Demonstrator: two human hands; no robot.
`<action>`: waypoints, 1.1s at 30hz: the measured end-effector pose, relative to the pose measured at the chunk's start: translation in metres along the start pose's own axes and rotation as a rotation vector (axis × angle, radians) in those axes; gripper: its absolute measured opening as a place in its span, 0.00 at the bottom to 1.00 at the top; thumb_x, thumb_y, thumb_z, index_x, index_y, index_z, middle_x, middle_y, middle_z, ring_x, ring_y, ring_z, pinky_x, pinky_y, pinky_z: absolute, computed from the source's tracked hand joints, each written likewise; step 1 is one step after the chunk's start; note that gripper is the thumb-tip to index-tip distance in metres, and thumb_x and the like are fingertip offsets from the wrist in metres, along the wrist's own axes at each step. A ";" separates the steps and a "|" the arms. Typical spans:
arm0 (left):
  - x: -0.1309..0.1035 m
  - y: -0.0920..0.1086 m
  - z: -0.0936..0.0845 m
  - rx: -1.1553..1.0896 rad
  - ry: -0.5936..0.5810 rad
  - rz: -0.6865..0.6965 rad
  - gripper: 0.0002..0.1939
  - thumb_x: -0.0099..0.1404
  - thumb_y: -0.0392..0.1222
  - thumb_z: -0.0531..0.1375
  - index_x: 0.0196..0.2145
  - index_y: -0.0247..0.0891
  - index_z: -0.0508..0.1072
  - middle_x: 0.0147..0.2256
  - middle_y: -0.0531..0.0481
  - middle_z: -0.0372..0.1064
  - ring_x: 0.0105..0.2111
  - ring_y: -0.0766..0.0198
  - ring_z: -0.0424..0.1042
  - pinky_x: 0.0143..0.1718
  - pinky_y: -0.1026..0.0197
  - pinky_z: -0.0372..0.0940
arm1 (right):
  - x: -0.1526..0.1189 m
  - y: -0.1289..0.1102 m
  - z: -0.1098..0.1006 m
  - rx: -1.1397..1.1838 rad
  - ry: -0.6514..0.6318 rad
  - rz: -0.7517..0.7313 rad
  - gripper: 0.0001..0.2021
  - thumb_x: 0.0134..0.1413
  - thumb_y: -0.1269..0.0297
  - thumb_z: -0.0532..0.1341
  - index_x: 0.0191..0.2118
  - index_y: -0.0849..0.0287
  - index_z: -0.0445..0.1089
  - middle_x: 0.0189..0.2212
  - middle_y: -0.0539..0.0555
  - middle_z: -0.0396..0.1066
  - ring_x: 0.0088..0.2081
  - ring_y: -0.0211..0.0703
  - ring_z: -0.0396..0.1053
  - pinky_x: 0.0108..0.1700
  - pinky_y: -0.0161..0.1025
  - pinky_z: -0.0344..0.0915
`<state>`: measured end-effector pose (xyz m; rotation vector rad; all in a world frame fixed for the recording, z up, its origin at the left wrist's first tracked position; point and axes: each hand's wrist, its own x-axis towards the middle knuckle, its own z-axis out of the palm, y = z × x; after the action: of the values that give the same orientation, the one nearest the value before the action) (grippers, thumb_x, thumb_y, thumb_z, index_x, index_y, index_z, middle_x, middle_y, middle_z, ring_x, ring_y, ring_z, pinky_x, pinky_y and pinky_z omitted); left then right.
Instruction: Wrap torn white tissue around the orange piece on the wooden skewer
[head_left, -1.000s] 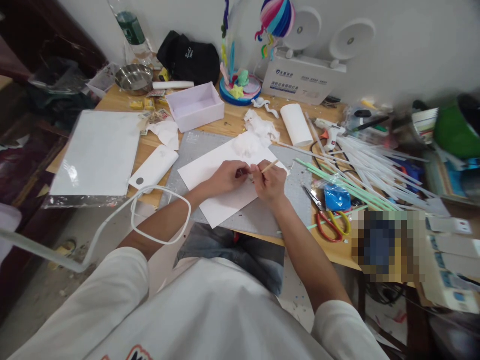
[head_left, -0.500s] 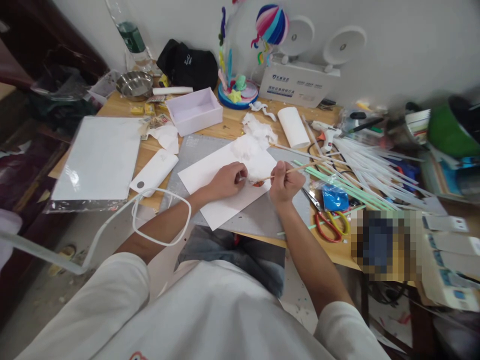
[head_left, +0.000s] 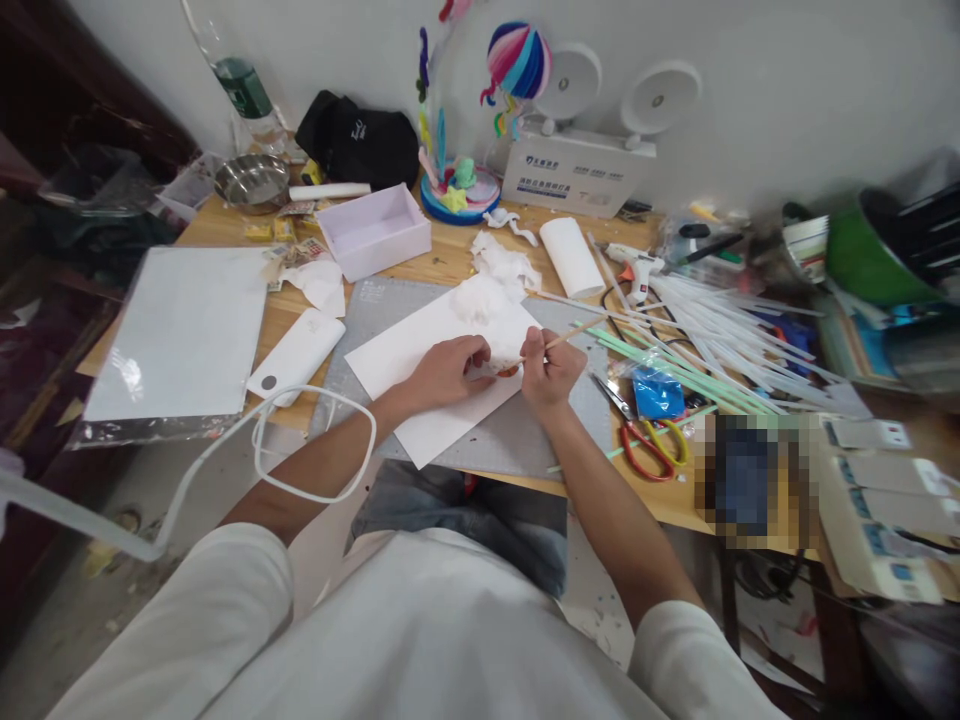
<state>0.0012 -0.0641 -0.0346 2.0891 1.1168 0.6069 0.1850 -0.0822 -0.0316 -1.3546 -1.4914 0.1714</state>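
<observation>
My right hand [head_left: 553, 372] is closed around a thin wooden stick [head_left: 583, 328], which slants from upper right down towards my left hand. My left hand [head_left: 448, 372] lies over the white sheet [head_left: 431, 428], its fingers curled and thumb towards the fingertips; what it pinches is too small and hidden to make out. Between the hands, by the stick's lower end, shows a small orange-brown patch [head_left: 510, 371]. Fluffy white material [head_left: 478, 300] sits on the sheet just beyond my fingers. Under the sheet is a grey cutting mat [head_left: 495, 440].
Crumpled tissue [head_left: 506, 262], a lilac box [head_left: 375, 235] and a white roll [head_left: 571, 257] stand behind. To the right are a glue gun [head_left: 637, 268], white strips [head_left: 720, 330] and scissors [head_left: 646, 447]. A white power bank [head_left: 298, 352] and white cable [head_left: 315, 497] are left.
The whole view has shifted slightly. The stick slants more steeply in my right hand, and my left fingers have moved a little around the small thing.
</observation>
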 end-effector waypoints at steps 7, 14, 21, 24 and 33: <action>0.002 0.007 0.009 0.182 0.030 0.003 0.12 0.67 0.51 0.62 0.36 0.39 0.70 0.36 0.48 0.73 0.33 0.60 0.70 0.32 0.59 0.57 | -0.002 0.001 0.000 0.066 -0.045 0.052 0.29 0.67 0.42 0.50 0.20 0.55 0.64 0.13 0.46 0.61 0.19 0.34 0.62 0.28 0.37 0.57; 0.002 0.005 0.012 0.256 0.037 -0.017 0.07 0.69 0.44 0.58 0.37 0.39 0.73 0.37 0.47 0.74 0.35 0.59 0.72 0.32 0.58 0.58 | 0.000 0.011 0.000 0.083 0.089 0.139 0.28 0.67 0.43 0.51 0.19 0.55 0.63 0.13 0.46 0.59 0.19 0.34 0.59 0.26 0.37 0.53; 0.004 0.016 0.014 0.296 0.029 -0.076 0.15 0.67 0.53 0.62 0.43 0.40 0.71 0.41 0.45 0.74 0.37 0.55 0.74 0.32 0.58 0.60 | 0.005 0.006 0.000 0.000 0.050 0.092 0.30 0.67 0.41 0.49 0.20 0.55 0.64 0.12 0.46 0.60 0.18 0.34 0.60 0.28 0.37 0.56; 0.007 0.024 0.017 0.347 0.013 -0.138 0.19 0.69 0.57 0.61 0.48 0.41 0.69 0.42 0.44 0.74 0.37 0.54 0.75 0.30 0.58 0.58 | 0.005 0.009 -0.002 0.015 0.063 0.081 0.29 0.68 0.42 0.50 0.20 0.55 0.64 0.13 0.46 0.61 0.19 0.33 0.60 0.28 0.37 0.56; 0.006 0.028 0.013 0.437 -0.020 -0.150 0.10 0.75 0.46 0.54 0.48 0.41 0.69 0.45 0.46 0.74 0.39 0.55 0.75 0.32 0.57 0.59 | 0.004 0.009 -0.005 -0.016 0.026 0.049 0.29 0.69 0.44 0.49 0.20 0.55 0.64 0.13 0.46 0.59 0.19 0.33 0.60 0.28 0.36 0.56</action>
<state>0.0285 -0.0746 -0.0218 2.3343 1.4830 0.2843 0.1954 -0.0790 -0.0331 -1.4022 -1.4411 0.1727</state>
